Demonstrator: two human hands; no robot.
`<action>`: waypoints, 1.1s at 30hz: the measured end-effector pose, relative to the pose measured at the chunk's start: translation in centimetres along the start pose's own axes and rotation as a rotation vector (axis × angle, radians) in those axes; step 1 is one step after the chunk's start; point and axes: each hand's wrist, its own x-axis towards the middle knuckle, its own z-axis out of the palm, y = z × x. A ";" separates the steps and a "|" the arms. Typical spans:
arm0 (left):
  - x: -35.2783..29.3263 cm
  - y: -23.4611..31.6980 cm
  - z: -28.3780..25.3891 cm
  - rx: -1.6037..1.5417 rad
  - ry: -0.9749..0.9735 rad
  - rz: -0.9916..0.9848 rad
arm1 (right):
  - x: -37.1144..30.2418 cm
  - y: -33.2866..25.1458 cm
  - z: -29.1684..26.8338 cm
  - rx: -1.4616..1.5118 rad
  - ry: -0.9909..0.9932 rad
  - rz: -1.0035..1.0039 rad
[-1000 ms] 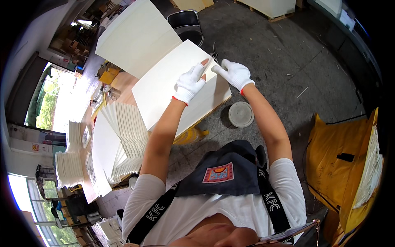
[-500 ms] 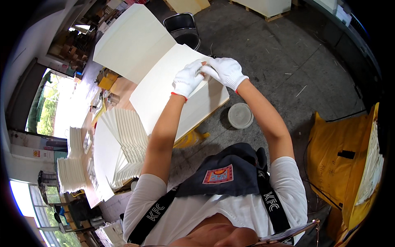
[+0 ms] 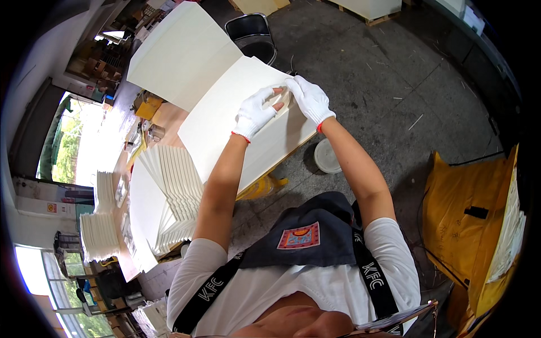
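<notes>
A large stack of white sheets (image 3: 220, 107) lies on the table, its near side dropping toward me. My left hand (image 3: 255, 115), in a white glove with bare thumb and fingertip showing, rests over the top sheet with those fingers apart. At the right end of the stack, my right hand (image 3: 309, 100), gloved too, has its fingers together round the sheet's corner. Between the two hands that corner looks curled up, though its underside is partly hidden by the right hand.
A pale board (image 3: 183, 53) rises behind the stack. Fanned white folded sheets (image 3: 177, 191) sit at left, near another pile (image 3: 97, 236). A black chair (image 3: 252, 36) stands beyond. A lidded bucket (image 3: 328, 156) is on the floor; a yellow sack (image 3: 462, 225) stands at right.
My hands have drawn apart: the left fingers have spread away from the right hand. The right hand has shifted slightly left and its fingers point more toward the sheet's corner.
</notes>
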 end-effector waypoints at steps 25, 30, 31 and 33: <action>-0.3 1.0 0.4 -0.031 0.075 -0.088 | 0.0 0.3 0.4 -0.058 -0.003 0.007; -0.4 0.6 0.4 0.040 0.027 0.012 | 0.0 0.6 0.5 -0.045 0.003 -0.009; -0.5 0.7 0.5 0.054 0.036 0.021 | 0.0 0.6 0.5 -0.045 0.002 -0.010; -0.3 0.6 0.5 0.073 0.031 0.006 | 0.0 0.6 0.5 -0.043 0.001 -0.011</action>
